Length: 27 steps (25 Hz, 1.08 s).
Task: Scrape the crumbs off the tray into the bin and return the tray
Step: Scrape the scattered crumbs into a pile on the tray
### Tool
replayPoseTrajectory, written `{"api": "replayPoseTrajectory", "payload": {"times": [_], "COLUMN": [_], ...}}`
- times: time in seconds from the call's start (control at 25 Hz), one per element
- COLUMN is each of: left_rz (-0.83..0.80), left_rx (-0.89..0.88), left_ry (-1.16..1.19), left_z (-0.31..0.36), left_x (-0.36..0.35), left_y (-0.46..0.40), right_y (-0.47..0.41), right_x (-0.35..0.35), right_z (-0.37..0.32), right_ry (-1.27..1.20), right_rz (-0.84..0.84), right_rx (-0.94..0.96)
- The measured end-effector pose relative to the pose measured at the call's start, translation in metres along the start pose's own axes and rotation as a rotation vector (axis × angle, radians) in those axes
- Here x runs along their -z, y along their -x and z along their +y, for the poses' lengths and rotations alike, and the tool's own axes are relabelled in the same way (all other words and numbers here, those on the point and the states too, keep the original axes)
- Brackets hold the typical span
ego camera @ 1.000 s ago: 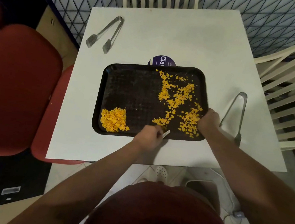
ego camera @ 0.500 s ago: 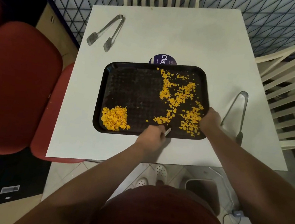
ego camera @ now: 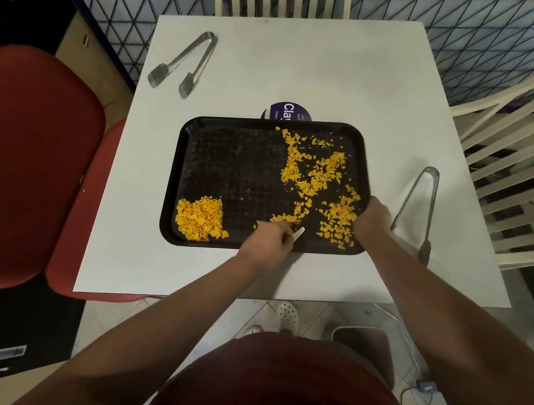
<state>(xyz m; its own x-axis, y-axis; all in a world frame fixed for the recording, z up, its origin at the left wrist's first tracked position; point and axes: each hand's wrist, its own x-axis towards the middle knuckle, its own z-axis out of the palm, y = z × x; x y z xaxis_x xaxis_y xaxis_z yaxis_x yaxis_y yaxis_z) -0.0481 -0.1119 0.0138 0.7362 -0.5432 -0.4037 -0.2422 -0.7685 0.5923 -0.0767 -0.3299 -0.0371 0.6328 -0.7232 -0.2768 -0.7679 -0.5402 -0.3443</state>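
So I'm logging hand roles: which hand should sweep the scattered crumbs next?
Left. The left hand already grips the scraper beside the scattered crumbs; the right hand holds the tray rim.

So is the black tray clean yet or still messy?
Still messy: orange crumbs lie across the tray, plus a heap in one corner.

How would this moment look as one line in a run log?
step: scraping crumbs | left hand: holds scraper | right hand: grips tray | bin: not yet used

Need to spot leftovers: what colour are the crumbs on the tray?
Orange-yellow crumbs on the black tray; head view.
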Motion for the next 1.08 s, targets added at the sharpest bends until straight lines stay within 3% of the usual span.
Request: {"api": "replayPoseTrajectory", "payload": {"times": [0.24, 0.68, 0.88, 1.08], "left_rz": [0.067, 0.265, 0.338, 0.42], "left_rx": [0.133, 0.153, 0.101, 0.186], "left_ry": [-0.193, 0.152, 0.145, 0.143], "left_z": [-0.022, -0.025, -0.032, -0.047], "left_x": [-0.002, -0.01, -0.017, -0.002], "left_y": [0.005, 0.007, 0.012, 0.004], "right_y": [-0.001, -0.021, -0.029, -0.026], "right_x": [0.001, 0.014, 0.018, 0.01], "right_z": [0.001, -0.011, -0.019, -0.037], "right_ry": [-0.041, -0.046, -0.038, -0.131], "right_rz": [-0.014, -0.023, -0.05, -0.106], "right_rx": [-0.005, 0.02, 0.005, -0.009]}}
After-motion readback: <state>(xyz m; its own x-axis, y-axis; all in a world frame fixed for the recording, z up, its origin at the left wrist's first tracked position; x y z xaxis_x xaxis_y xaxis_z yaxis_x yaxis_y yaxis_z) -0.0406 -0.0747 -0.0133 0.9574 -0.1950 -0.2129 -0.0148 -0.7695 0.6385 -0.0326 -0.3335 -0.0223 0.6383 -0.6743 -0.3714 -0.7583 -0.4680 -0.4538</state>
